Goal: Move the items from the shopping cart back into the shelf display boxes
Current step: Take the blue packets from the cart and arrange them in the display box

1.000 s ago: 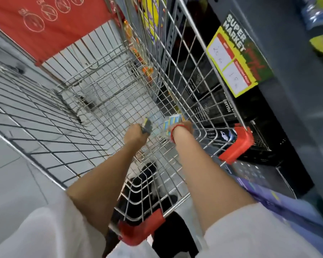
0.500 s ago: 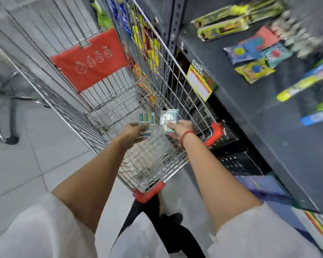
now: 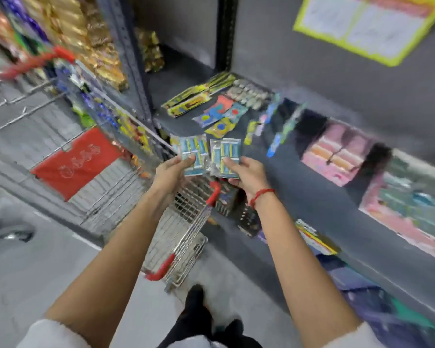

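Both hands are up in front of the person, side by side, each clamped on its own flat packet. The left hand [image 3: 171,172] pinches a blue-striped packet [image 3: 193,155] with the thumb on its front face, and the right hand [image 3: 246,175] does the same with a second blue packet [image 3: 226,157]. The two packets sit just beside each other, edges nearly touching, tilted slightly up toward the camera. There's a red string bracelet [image 3: 261,195] on the right wrist.

Right below the hands is the wire shopping cart [image 3: 186,237], with red plastic corner bumpers and a red child-seat flap [image 3: 77,163] off to the left of the left hand. The picture is too blurred to say what's in the basket.

Just ahead of the packets and to the right of the hands is the dark grey shelf [image 3: 299,177]. Lying flat on it, beyond the fingertips, is a loose spread of small colourful packets [image 3: 220,116], yellow, blue and orange ones. Further right of the right hand sit pink display boxes [image 3: 337,156], pretty smeared by motion blur.

Up and left of the left hand are stacked gold-wrapped goods [image 3: 96,41]. High above the right hand hangs a yellow-bordered price sign [image 3: 367,23], unreadable. Under the arms, the person's dark shoes [image 3: 199,307] stand on grey floor.
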{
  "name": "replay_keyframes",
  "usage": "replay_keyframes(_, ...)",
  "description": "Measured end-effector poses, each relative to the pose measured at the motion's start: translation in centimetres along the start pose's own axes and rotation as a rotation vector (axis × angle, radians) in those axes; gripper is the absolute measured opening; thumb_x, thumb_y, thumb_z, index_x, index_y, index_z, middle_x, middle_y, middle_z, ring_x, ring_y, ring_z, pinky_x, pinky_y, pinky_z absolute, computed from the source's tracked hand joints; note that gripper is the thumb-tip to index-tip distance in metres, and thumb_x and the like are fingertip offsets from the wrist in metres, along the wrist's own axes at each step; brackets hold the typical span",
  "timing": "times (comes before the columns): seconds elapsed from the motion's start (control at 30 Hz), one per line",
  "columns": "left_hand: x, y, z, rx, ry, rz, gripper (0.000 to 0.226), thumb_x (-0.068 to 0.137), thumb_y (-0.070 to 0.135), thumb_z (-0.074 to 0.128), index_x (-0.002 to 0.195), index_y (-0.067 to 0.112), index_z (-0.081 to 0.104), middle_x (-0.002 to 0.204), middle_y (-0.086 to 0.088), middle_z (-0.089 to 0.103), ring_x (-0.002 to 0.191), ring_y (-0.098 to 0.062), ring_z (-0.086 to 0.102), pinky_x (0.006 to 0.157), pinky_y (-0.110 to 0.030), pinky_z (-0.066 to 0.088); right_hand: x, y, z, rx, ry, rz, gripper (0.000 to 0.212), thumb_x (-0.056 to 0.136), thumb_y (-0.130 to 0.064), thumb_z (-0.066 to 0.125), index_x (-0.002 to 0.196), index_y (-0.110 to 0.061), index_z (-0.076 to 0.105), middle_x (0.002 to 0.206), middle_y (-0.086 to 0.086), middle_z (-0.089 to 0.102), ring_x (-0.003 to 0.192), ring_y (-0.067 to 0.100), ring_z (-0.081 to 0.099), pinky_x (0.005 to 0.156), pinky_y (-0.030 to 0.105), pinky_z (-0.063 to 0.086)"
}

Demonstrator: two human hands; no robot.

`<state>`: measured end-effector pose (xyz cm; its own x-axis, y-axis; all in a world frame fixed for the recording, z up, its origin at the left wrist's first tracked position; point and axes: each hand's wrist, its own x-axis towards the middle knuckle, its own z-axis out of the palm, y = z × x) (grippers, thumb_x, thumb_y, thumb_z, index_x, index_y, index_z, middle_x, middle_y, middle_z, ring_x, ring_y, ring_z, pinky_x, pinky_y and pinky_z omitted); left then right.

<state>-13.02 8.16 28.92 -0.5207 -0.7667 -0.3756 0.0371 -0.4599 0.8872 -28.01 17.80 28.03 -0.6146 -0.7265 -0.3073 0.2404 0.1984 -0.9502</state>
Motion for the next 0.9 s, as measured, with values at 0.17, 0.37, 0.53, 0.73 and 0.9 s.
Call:
replay_keyframes(0.17,0.4,1.0,9.2,0.087,-0.081,0.012,0.013,0.082,0.014,0.073,0.090,0.007,0.066,0.065,0.006,0.067,0.058,-0.004,0.066,0.064,-0.018,0.058,-2.8,-3.6,-8.7,0.082,0.181,-0.115,0.011,0.087,-0.013,0.067,0.078,-0.015,0.061,0.073,0.003,0.049,0.070,0.010,0.053,0.043,0.011,0.049)
replay_keyframes(0.37,-0.7,-1.2,20.0,0.160,-0.293,-0.017,0.007,0.082,0.008,0.072,0.080,0.012,0.067,0.049,0.013,0.068,0.048,0.005,0.064,0.050,-0.009,0.053,-6.2,-4.2,-18.4,0.129,0.462,-0.129,0.014,0.085,-0.012,0.069,0.074,-0.020,0.067,0.074,0.000,0.062,0.067,0.008,0.058,0.046,0.012,0.051)
replay_keyframes(0.53,-1.8,-4.7,27.4,0.204,-0.368,-0.121,0.013,0.083,0.001,0.069,0.079,0.012,0.063,0.066,0.004,0.066,0.050,-0.002,0.064,0.053,-0.015,0.055,-8.8,-2.9,-24.8,0.129,0.762,-0.059,0.023,0.082,-0.009,0.073,0.064,-0.012,0.060,0.072,0.006,0.059,0.066,0.015,0.055,0.061,0.029,0.054)
replay_keyframes(0.73,-2.7,-9.2,33.4,0.378,-0.446,-0.080,0.024,0.082,0.000,0.069,0.104,-0.009,0.067,0.088,-0.011,0.065,0.083,-0.020,0.058,0.073,-0.033,0.051,-10.6,-1.6,-30.1,-0.218,1.087,0.010,0.042,0.083,-0.017,0.072,0.055,-0.010,0.042,0.067,0.013,0.044,0.068,0.020,0.040,0.064,0.029,0.032)
replay_keyframes(0.9,-2.9,-10.7,36.0,0.659,-0.420,0.118,0.018,0.078,0.011,0.075,0.090,-0.002,0.074,0.078,-0.013,0.066,0.074,-0.016,0.054,0.056,-0.025,0.037,-10.3,-1.2,-31.1,-0.349,1.118,0.106,0.031,0.088,-0.016,0.065,0.063,-0.002,0.053,0.073,0.022,0.056,0.075,0.028,0.053,0.066,0.033,0.040)
